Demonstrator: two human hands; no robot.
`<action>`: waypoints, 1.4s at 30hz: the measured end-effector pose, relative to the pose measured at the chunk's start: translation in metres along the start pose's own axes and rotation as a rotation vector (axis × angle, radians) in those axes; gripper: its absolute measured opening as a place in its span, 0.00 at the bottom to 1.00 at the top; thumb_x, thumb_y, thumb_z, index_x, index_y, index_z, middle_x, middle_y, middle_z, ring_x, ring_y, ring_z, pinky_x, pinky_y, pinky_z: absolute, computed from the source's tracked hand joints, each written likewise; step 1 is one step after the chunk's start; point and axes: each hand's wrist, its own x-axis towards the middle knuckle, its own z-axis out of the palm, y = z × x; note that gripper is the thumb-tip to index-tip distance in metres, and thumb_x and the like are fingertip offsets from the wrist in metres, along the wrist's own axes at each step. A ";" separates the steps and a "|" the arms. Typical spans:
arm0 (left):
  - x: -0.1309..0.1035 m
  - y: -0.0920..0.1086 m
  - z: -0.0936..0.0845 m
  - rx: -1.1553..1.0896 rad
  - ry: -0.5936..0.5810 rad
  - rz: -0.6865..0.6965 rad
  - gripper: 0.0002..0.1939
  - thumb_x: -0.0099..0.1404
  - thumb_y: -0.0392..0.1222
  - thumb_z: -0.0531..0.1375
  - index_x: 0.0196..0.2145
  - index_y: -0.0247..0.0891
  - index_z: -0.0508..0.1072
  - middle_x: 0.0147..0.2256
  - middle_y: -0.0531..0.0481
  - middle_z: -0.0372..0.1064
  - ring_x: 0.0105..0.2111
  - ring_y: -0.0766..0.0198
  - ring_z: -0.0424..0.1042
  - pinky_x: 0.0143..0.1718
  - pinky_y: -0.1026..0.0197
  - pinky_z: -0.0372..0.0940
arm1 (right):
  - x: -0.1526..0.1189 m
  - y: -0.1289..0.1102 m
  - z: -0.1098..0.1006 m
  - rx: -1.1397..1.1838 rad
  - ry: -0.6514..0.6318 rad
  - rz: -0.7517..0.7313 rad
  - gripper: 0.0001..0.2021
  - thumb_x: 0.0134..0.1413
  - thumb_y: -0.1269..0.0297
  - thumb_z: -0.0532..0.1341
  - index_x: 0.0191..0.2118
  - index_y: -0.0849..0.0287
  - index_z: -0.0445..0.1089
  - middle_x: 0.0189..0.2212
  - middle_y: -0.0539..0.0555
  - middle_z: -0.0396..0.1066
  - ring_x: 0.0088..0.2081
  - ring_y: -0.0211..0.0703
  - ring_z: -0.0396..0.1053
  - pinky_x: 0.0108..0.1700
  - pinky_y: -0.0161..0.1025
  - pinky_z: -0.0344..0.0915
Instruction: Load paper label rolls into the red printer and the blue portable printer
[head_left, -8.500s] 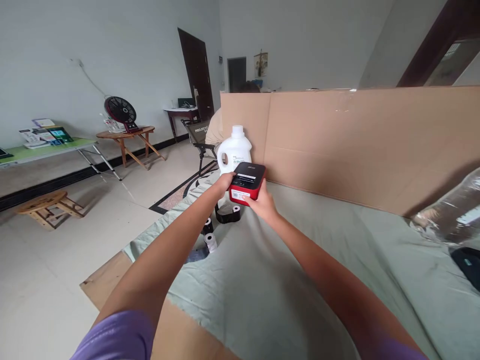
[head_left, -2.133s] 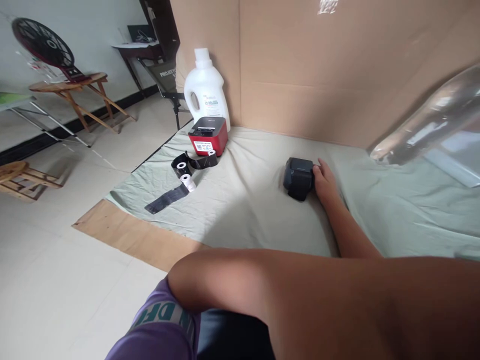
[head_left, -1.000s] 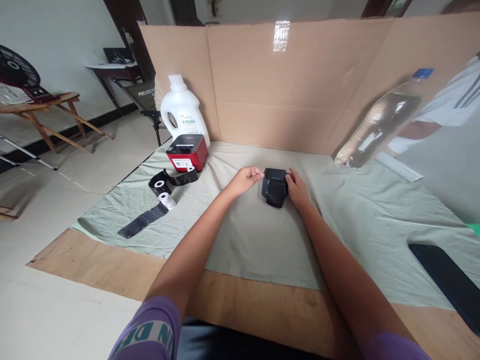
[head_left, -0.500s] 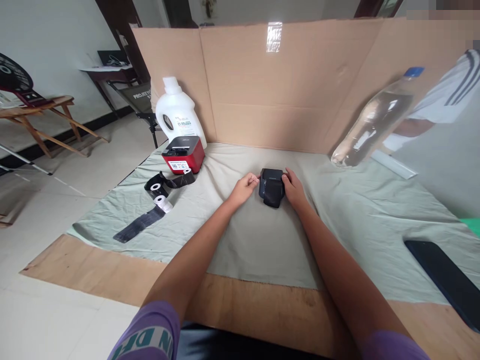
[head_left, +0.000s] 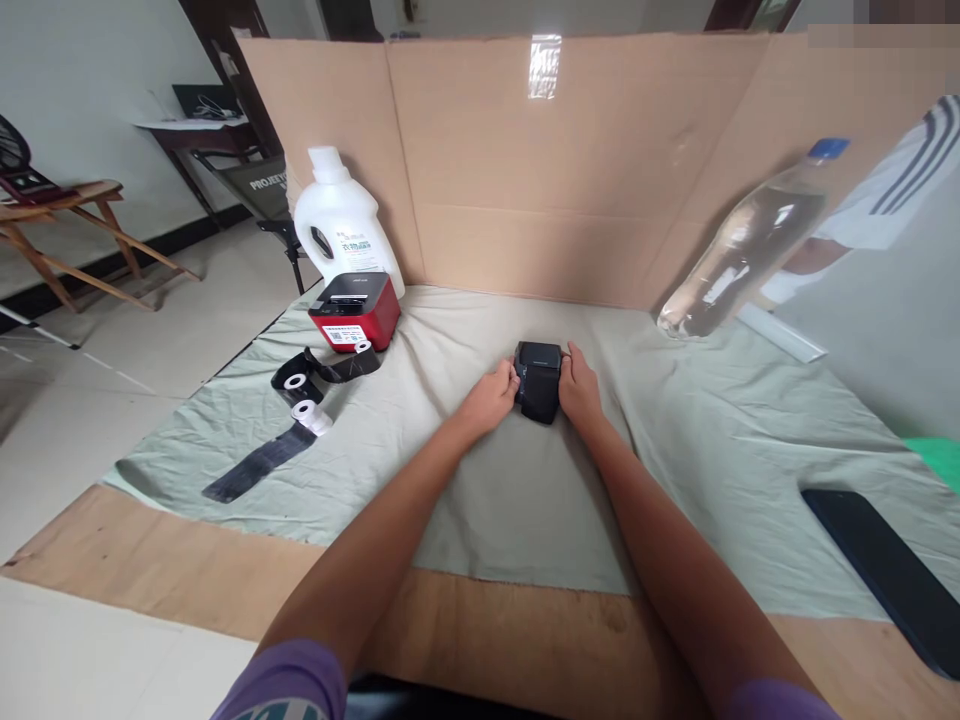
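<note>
A small black box-shaped device [head_left: 540,354], which looks like a portable receipt printer, rests on the cloth in front of me. A dark strip [head_left: 539,394] hangs down over its near side. My left hand [head_left: 493,396] is closed at the device's left edge, thumb and fingers pressed together against it. Along the opposite edge lies my right hand [head_left: 580,386], gripping that side with its fingers pointing away from me. Parts of the fingertips on both hands are hidden.
Left of my hands stand a red-and-black printer [head_left: 358,312], a white detergent jug [head_left: 345,225] and paper rolls [head_left: 306,410] with dark tails. A large water bottle [head_left: 750,245] leans at right, near a person's sleeve [head_left: 892,190]. A phone [head_left: 885,570] lies closer. Cardboard [head_left: 540,190] walls the back.
My left hand has moved in against the device's left edge and its fingers have closed there. The dark strip now hangs slightly lower. My view has shifted a little.
</note>
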 end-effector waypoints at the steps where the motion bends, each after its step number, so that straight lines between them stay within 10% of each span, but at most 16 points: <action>1: -0.001 0.000 -0.002 -0.006 -0.013 -0.001 0.03 0.73 0.40 0.49 0.38 0.43 0.59 0.37 0.48 0.71 0.38 0.56 0.72 0.45 0.56 0.64 | 0.000 -0.001 0.000 -0.008 0.003 0.004 0.35 0.65 0.43 0.43 0.65 0.62 0.63 0.56 0.67 0.73 0.58 0.63 0.70 0.62 0.61 0.61; 32: 0.002 -0.012 0.004 -0.305 0.116 -0.078 0.03 0.72 0.42 0.51 0.39 0.44 0.58 0.49 0.44 0.76 0.54 0.57 0.73 0.53 0.55 0.64 | -0.004 -0.007 -0.008 0.108 -0.003 -0.004 0.22 0.63 0.54 0.48 0.52 0.58 0.72 0.51 0.64 0.76 0.52 0.56 0.72 0.57 0.54 0.66; 42: 0.010 -0.026 0.011 -0.505 0.161 -0.098 0.19 0.62 0.50 0.65 0.39 0.45 0.57 0.56 0.43 0.74 0.56 0.55 0.74 0.59 0.50 0.61 | -0.004 -0.004 -0.009 0.220 0.155 -0.019 0.17 0.54 0.62 0.53 0.41 0.60 0.77 0.47 0.61 0.78 0.51 0.50 0.73 0.57 0.47 0.66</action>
